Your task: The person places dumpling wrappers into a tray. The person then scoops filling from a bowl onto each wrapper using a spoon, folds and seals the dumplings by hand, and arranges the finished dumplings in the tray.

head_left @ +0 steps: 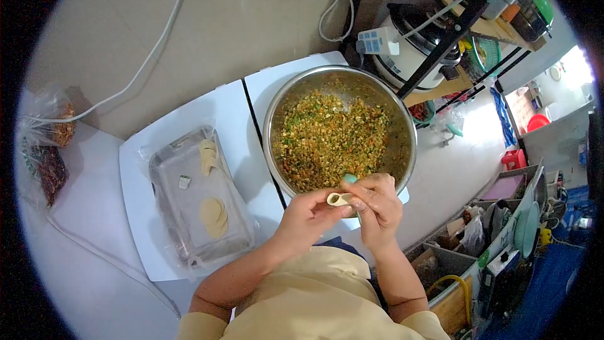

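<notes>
Just over the near rim of a large steel bowl (269,145), my hands meet around a small folded dumpling wrapper (337,199), with a dark bit of filling showing at its open end. My left hand (305,219) pinches the wrapper from the left. The fingers of my right hand (379,213) close on its other side. A turquoise piece (350,178) sticks out from the right hand's fingers; most of it is hidden, so its kind is unclear. Chopped filling (333,138) of yellow, green and orange bits lies in the bowl.
Left of the bowl, a plastic-lined metal tray (165,214) holds round dough wrappers (214,217), folded dough pieces (208,156) and a small packet (184,181). A white cooker (402,50) and power strip (380,41) stand on a rack behind. Bagged food (53,173) lies far left.
</notes>
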### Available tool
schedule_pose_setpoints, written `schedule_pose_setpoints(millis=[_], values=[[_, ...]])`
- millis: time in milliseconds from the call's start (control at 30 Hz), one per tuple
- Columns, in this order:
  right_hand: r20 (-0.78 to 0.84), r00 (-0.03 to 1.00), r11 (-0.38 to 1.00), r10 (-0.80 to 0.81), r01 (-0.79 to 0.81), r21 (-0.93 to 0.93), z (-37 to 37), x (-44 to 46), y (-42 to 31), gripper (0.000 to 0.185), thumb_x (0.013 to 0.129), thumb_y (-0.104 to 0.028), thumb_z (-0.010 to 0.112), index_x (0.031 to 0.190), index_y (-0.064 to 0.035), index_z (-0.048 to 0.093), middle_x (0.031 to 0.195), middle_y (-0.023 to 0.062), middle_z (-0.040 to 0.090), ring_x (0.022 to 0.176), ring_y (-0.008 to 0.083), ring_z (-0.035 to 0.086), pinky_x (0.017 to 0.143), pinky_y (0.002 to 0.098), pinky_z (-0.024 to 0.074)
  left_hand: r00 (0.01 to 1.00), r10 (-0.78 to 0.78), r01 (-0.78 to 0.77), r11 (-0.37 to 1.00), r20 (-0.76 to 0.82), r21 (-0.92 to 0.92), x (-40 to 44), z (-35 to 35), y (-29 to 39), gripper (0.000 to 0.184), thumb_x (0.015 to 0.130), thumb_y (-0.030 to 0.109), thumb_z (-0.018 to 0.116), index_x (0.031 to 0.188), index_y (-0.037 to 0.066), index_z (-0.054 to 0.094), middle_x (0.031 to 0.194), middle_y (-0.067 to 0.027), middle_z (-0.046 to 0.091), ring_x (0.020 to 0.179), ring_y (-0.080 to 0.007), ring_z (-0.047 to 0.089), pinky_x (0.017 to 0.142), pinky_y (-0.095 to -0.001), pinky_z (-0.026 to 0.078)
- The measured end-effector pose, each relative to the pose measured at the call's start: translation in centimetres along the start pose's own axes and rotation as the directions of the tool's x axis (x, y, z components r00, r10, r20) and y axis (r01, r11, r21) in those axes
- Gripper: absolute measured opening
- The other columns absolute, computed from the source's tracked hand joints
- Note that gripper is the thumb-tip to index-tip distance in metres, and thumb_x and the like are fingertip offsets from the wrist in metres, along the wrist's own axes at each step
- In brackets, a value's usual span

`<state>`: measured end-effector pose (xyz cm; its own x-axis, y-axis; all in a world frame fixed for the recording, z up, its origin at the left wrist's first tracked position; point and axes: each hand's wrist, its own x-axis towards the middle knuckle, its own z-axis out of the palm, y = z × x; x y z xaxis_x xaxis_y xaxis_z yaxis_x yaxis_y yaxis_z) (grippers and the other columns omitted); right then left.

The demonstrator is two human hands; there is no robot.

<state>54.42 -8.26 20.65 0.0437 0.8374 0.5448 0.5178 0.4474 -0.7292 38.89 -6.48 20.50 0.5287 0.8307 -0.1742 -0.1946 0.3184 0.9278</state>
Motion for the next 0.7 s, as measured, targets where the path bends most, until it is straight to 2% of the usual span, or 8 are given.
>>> schedule_pose_setpoints(millis=[200, 233, 300, 367, 533, 600, 633, 700], values=[[0.104, 0.992, 0.993, -0.076, 0.085, -0.087, -0.43, 0.62, 0.07, 0.013, 0.075, -0.012, 0.064, 0.086, -0.0075, 0.069, 0.080, 0.0063, 0.061, 0.078, 0.0241, 0.053, 0.072, 0.0345, 0.0375, 0.999, 0.007, -0.010, 0.998, 0.047, 0.057, 0.11, 0.05, 0.17, 0.020, 0.085, 0.011, 0.062, 0.102, 0.000, 0.062, 0.088, 0.0008, 0.063, 0.079, -0.0050, 0.055, 0.070, -0.0215, 0.046], [0.067, 0.997, 0.998, -0.034, 0.037, -0.049, -0.21, 0.48, 0.04, 0.012, 0.075, -0.012, 0.064, 0.085, -0.0072, 0.069, 0.081, 0.0062, 0.061, 0.079, 0.0242, 0.053, 0.073, 0.0345, 0.0376, 0.999, 0.005, -0.008, 0.998, 0.047, 0.057, 0.09, 0.06, 0.22, 0.020, 0.085, 0.011, 0.062, 0.102, 0.000, 0.062, 0.088, 0.0008, 0.063, 0.079, -0.0050, 0.055, 0.070, -0.0215, 0.046], [0.031, 0.999, 1.000, 0.010, -0.010, -0.011, -0.13, 0.32, 0.05, 0.012, 0.075, -0.012, 0.064, 0.084, -0.0069, 0.069, 0.082, 0.0060, 0.061, 0.080, 0.0244, 0.053, 0.074, 0.0344, 0.0376, 0.990, -0.119, 0.119, 0.993, 0.071, -0.003, 0.02, 0.06, 0.47, 0.022, 0.088, 0.007, 0.057, 0.107, -0.004, 0.057, 0.097, -0.0054, 0.062, 0.091, -0.0102, 0.058, 0.078, -0.0236, 0.047], [0.051, 0.996, 0.996, 0.078, -0.080, 0.037, -0.19, 0.30, 0.14, 0.010, 0.074, -0.010, 0.065, 0.083, -0.0064, 0.068, 0.084, 0.0067, 0.061, 0.080, 0.0251, 0.054, 0.075, 0.0346, 0.0381, 0.992, -0.113, 0.113, 0.994, 0.055, 0.006, 0.05, -0.08, 0.29, 0.021, 0.088, 0.007, 0.057, 0.107, -0.004, 0.058, 0.096, -0.0054, 0.062, 0.090, -0.0101, 0.058, 0.078, -0.0235, 0.047], [0.103, 0.992, 0.997, 0.068, -0.070, 0.015, -0.39, 0.68, -0.01, 0.007, 0.073, -0.007, 0.065, 0.080, -0.0060, 0.067, 0.084, 0.0079, 0.061, 0.081, 0.0250, 0.054, 0.075, 0.0348, 0.0388, 0.993, -0.114, 0.110, 0.990, 0.043, 0.084, 0.10, -0.30, 1.09, 0.020, 0.088, 0.007, 0.057, 0.105, -0.004, 0.058, 0.095, -0.0056, 0.062, 0.090, -0.0107, 0.059, 0.079, -0.0241, 0.048], [0.103, 0.993, 0.999, 0.052, -0.052, -0.003, -0.23, 0.62, -0.14, 0.006, 0.074, -0.007, 0.064, 0.080, -0.0057, 0.067, 0.084, 0.0082, 0.061, 0.081, 0.0248, 0.054, 0.074, 0.0348, 0.0391, 0.982, -0.163, 0.155, 0.983, 0.093, 0.094, 0.17, -0.36, 1.04, 0.021, 0.088, 0.007, 0.057, 0.105, -0.005, 0.057, 0.096, -0.0064, 0.062, 0.091, -0.0115, 0.059, 0.080, -0.0262, 0.050], [0.078, 0.993, 0.995, 0.085, -0.088, 0.046, -0.10, 0.60, -0.30, 0.006, 0.074, -0.007, 0.064, 0.080, -0.0055, 0.067, 0.083, 0.0083, 0.061, 0.081, 0.0248, 0.055, 0.075, 0.0348, 0.0394, 0.982, -0.163, 0.155, 0.983, 0.094, 0.095, 0.18, -0.28, 0.99, 0.021, 0.088, 0.007, 0.057, 0.105, -0.005, 0.057, 0.096, -0.0064, 0.062, 0.091, -0.0115, 0.059, 0.080, -0.0262, 0.050], [0.056, 0.991, 0.988, 0.118, -0.123, 0.097, -0.01, 0.38, -0.32, 0.006, 0.075, -0.007, 0.064, 0.080, -0.0053, 0.067, 0.083, 0.0084, 0.061, 0.082, 0.0248, 0.055, 0.075, 0.0348, 0.0396, 0.987, -0.134, 0.135, 0.991, 0.086, -0.010, 0.15, -0.03, 0.87, 0.021, 0.089, 0.008, 0.057, 0.105, -0.006, 0.057, 0.096, -0.0069, 0.062, 0.090, -0.0121, 0.059, 0.081, -0.0281, 0.052]])
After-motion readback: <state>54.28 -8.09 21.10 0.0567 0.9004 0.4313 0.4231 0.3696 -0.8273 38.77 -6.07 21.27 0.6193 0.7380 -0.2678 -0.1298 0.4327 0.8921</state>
